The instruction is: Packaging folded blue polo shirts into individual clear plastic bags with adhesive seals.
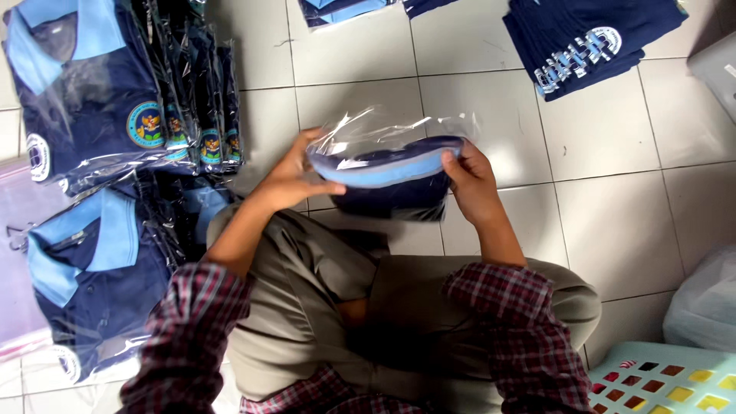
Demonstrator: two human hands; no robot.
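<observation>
I hold a folded navy shirt with a light blue collar (387,178) inside a clear plastic bag (383,130) above my knees. My left hand (295,176) grips its left end, thumb along the collar. Gripping the right end is my right hand (471,184). The bag's open top sticks up crumpled behind the shirt. My plaid sleeves and beige trousers fill the lower middle.
Several bagged navy shirts (100,100) lie stacked on the white tiled floor at the left. A pile of unbagged folded navy shirts (590,38) sits at the upper right. A pale green plastic basket (667,379) and a white bag (709,303) are at the lower right.
</observation>
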